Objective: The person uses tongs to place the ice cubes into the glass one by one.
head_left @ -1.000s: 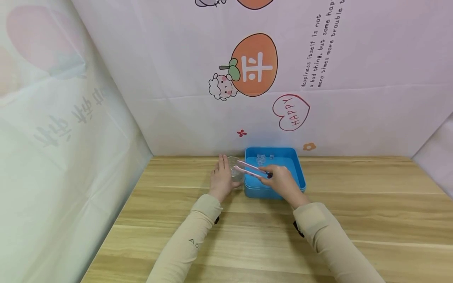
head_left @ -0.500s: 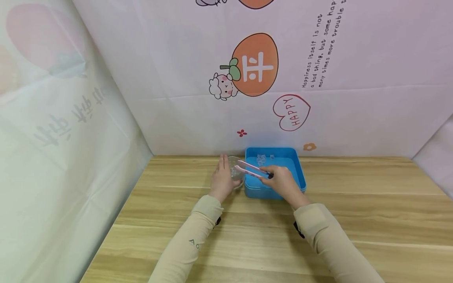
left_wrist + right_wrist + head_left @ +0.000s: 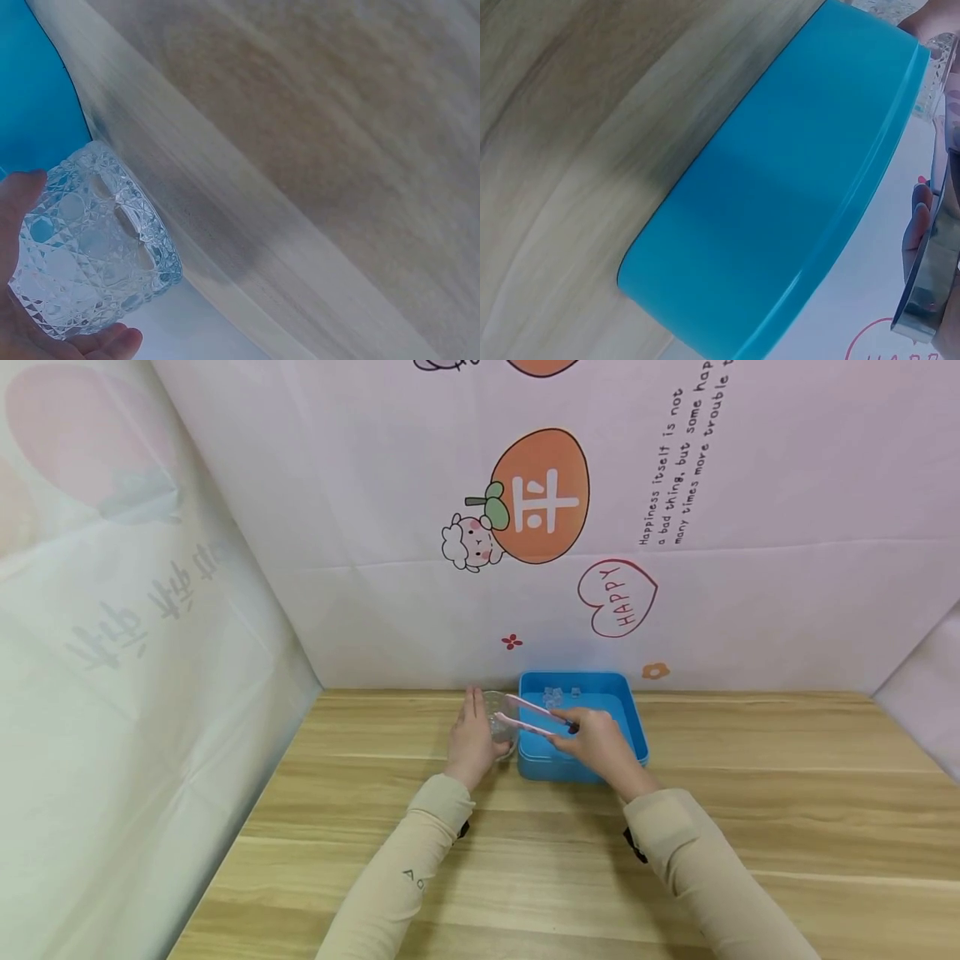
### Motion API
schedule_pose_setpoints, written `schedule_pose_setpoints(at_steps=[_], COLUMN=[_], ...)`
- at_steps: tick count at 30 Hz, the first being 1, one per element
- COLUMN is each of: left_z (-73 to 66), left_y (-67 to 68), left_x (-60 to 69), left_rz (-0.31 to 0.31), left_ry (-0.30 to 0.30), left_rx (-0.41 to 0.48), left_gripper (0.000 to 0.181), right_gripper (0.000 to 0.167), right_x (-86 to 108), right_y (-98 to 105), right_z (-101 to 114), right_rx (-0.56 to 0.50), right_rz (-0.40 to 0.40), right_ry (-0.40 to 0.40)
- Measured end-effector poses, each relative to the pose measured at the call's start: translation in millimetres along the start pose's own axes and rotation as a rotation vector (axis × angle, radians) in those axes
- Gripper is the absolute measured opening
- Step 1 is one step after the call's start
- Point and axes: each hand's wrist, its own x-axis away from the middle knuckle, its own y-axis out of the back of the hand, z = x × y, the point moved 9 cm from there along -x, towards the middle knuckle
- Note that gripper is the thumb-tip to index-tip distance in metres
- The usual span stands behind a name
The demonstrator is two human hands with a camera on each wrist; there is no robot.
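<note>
My left hand [image 3: 471, 745] holds a clear cut-glass tumbler [image 3: 90, 244] on the table, thumb on one side and fingers on the other in the left wrist view. Ice-like clear pieces seem to lie inside it, though they are hard to make out. My right hand [image 3: 596, 745] grips metal tongs [image 3: 930, 281] with pink ends over the blue box. Their two tips stand apart above the glass's mouth, with nothing visible between them. Several small clear cubes [image 3: 552, 697] lie at the back of the blue box [image 3: 581, 770], just right of the glass.
Behind the box and glass rises a printed white cloth [image 3: 405, 627], close to the back edge of the wooden table [image 3: 765, 810]. Another white cloth [image 3: 225, 710] hangs along the left side.
The tips of the tongs have spread a little wider apart above the glass. My left hand and the glass have stayed almost in place.
</note>
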Motion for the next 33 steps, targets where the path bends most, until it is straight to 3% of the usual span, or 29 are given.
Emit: schedule_pose_setpoints(at_steps=[13,24,33], left_z=[3.6,-0.8,-3.4], left_y=[3.0,2.3,1.8], left_x=[2.2,1.4,0.3], left_rz=[-0.010,-0.023,-0.018], left_ry=[0.003,-0.006,0.005], left_rx=[-0.043,-0.089,-0.107], left_gripper=[0.105,0.106,0.107], right_gripper=[0.042,0.047,0.045], right_x=[-10.3,-17.3,-18.3], right_y=[21.6,18.6,10.5], right_z=[-24.8,-57.9,-72.5], right_rx=[0.052,0.064,0.087], right_rz=[-0.152,-0.060,-0.041], right_ry=[-0.052,-0.304,-0.358])
